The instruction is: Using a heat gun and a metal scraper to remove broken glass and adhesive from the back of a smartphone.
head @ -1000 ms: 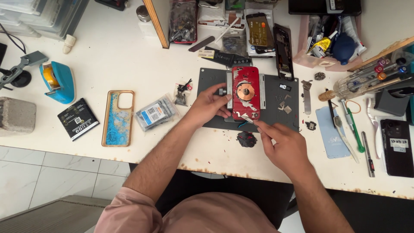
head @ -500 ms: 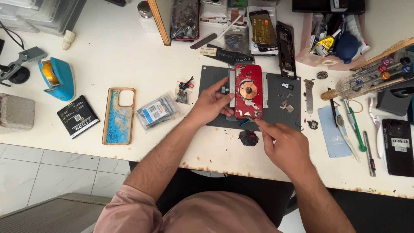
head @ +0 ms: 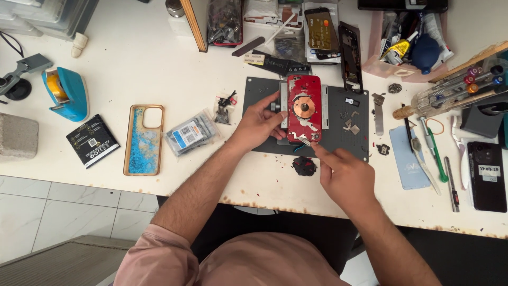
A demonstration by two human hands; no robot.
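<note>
The red phone back (head: 304,107), its paint chipped and a copper coil ring showing at its middle, lay upright on the dark grey mat (head: 338,135) at the centre of your white worktop (head: 148,63). Your left hand (head: 257,124) closed its grip on the phone's left edge, fingers curled against the metal frame. Your right hand (head: 346,177) pinched a thin metal tool (head: 305,141), its tip touching the phone's lower end. A small black part (head: 304,166) sat just below the mat, between your wrists. To the left lay a bag of parts (head: 189,133), a blue glitter case (head: 144,139) and a blue tape dispenser (head: 66,93); screwdrivers (head: 455,91) and a black phone (head: 486,175) lay well apart on the right.
</note>
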